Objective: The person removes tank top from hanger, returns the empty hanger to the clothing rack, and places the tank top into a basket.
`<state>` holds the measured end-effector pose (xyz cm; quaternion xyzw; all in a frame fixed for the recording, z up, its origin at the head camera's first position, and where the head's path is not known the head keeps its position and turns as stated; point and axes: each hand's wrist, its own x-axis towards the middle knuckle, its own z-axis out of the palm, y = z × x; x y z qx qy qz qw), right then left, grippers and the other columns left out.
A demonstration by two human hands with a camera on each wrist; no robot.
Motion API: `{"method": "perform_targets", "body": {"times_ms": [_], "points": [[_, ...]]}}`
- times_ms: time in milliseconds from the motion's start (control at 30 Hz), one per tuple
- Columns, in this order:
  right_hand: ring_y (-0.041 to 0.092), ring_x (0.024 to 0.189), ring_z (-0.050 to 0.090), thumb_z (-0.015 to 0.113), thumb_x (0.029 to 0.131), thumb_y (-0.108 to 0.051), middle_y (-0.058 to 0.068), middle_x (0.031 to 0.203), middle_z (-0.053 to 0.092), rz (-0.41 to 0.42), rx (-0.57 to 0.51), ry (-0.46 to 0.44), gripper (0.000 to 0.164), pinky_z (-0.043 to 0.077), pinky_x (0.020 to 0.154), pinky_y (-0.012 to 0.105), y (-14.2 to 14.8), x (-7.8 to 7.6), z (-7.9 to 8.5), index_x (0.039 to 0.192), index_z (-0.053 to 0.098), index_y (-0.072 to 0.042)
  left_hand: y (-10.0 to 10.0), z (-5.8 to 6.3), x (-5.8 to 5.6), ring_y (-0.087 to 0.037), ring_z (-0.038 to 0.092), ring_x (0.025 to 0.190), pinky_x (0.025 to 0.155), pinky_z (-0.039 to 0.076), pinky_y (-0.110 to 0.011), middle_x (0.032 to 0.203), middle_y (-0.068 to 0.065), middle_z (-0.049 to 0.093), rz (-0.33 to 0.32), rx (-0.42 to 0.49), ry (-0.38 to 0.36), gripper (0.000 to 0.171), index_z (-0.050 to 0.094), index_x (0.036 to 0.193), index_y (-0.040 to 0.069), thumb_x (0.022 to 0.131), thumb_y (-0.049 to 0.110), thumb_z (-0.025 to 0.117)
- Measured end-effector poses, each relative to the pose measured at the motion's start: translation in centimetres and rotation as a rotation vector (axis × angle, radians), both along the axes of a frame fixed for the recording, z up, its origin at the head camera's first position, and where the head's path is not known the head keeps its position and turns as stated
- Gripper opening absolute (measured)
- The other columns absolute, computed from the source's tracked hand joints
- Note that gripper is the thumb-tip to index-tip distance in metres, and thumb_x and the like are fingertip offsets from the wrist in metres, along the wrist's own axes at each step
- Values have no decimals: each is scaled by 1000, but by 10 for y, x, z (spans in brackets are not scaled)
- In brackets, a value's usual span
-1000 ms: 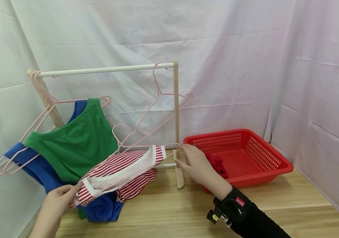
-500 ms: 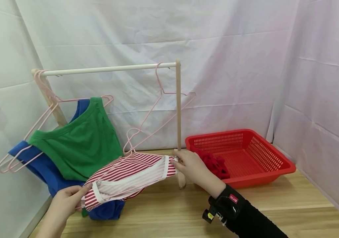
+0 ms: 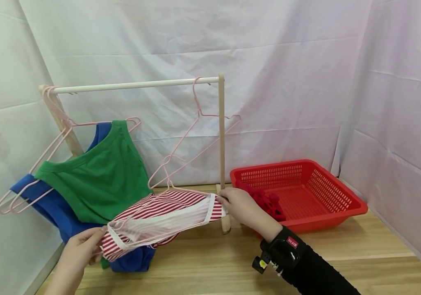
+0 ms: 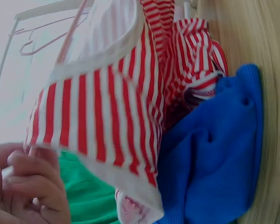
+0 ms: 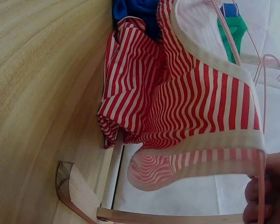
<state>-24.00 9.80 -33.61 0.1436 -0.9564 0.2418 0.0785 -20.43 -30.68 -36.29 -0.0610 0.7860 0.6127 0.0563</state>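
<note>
A red-and-white striped tank top [image 3: 166, 205] with white trim is spread over a pink clothes hanger [image 3: 168, 180], both shoulders on its arms. At the near-left shoulder my left hand [image 3: 81, 252] grips the hanger's end, its fingers curled in the left wrist view beside the striped strap [image 4: 98, 116]. My right hand [image 3: 245, 209] holds the other end at the right shoulder. In the right wrist view, my right fingertips [image 5: 259, 193] sit behind the pink hanger wire. The hook stands up behind the top, in front of another hanger.
A wooden rack [image 3: 222, 143] with a white rail [image 3: 133, 86] carries a green top [image 3: 99, 180], a blue garment [image 3: 53, 209] and a bare pink hanger [image 3: 186, 137]. The red basket [image 3: 328, 221] at right holds a red cloth item [image 3: 269, 205].
The top's right shoulder has slid outward over the hanger's right end, which was bare a second ago. The hanger's hook has shifted right. My left hand keeps its hold.
</note>
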Motion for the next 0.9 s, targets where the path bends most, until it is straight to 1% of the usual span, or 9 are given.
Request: {"method": "perform_targets", "body": {"times_ms": [100, 167, 367, 533, 667, 733, 800, 833, 900], "points": [[14, 74, 51, 62, 97, -20, -6, 80, 60, 14, -7, -19, 12, 45, 68, 31, 2, 0, 0, 95, 71, -13, -3, 0, 0, -13, 52, 57, 54, 45, -29, 72, 1, 60, 35, 34, 3, 32, 66, 104, 6, 103, 34, 50], [14, 73, 51, 61, 98, -19, -6, 79, 59, 21, -13, -29, 12, 45, 66, 31, 4, -1, 0, 95, 70, -13, -5, -1, 0, -13, 55, 59, 56, 48, -29, 75, 2, 62, 47, 52, -4, 31, 66, 105, 9, 103, 34, 50], [14, 72, 50, 60, 98, -18, -6, 76, 56, 15, -41, -51, 11, 44, 64, 31, 6, 0, 1, 92, 69, -14, -6, -3, 0, -14, 66, 63, 60, 55, -30, 79, 0, 66, 105, 127, -8, 17, 65, 94, 21, 102, 25, 51], [15, 70, 50, 60, 98, -18, -4, 74, 54, 18, -64, -53, 12, 43, 63, 31, 8, 2, 4, 89, 67, -15, -7, -4, -1, -15, 68, 66, 65, 57, -30, 81, -2, 66, 117, 177, 2, 18, 65, 99, 15, 103, 25, 51], [14, 69, 50, 60, 98, -18, -5, 73, 54, 9, -83, -57, 13, 43, 63, 31, 10, 3, 6, 87, 66, -16, -7, -4, -2, -14, 68, 68, 66, 57, -30, 81, -2, 67, 129, 225, -2, 17, 65, 96, 16, 102, 25, 51], [14, 70, 50, 60, 98, -17, -5, 74, 55, 3, -88, -55, 12, 43, 64, 31, 10, 3, 5, 88, 67, -15, -6, -4, -3, -13, 68, 67, 66, 57, -30, 79, -1, 66, 143, 206, -6, 20, 65, 106, 9, 103, 22, 49], [14, 71, 50, 60, 98, -17, -5, 75, 55, -2, -77, -44, 12, 43, 64, 31, 10, 3, 5, 90, 68, -13, -3, -4, -4, -12, 67, 67, 67, 57, -29, 79, -1, 66, 147, 123, -14, 30, 59, 122, -3, 104, 18, 45], [15, 71, 50, 60, 98, -17, -5, 75, 55, -4, -71, -39, 13, 43, 64, 32, 9, 2, 5, 90, 69, -12, -3, -4, -5, -11, 67, 67, 67, 57, -29, 80, -2, 66, 142, 56, -15, 37, 52, 129, -9, 105, 17, 43], [15, 71, 49, 60, 98, -17, -5, 76, 55, -7, -57, -26, 13, 43, 65, 32, 9, 2, 5, 90, 69, -11, -1, -3, -6, -17, 68, 73, 69, 57, -36, 83, -12, 67, 118, -166, 6, 45, 45, 133, -17, 105, 18, 40]]}}
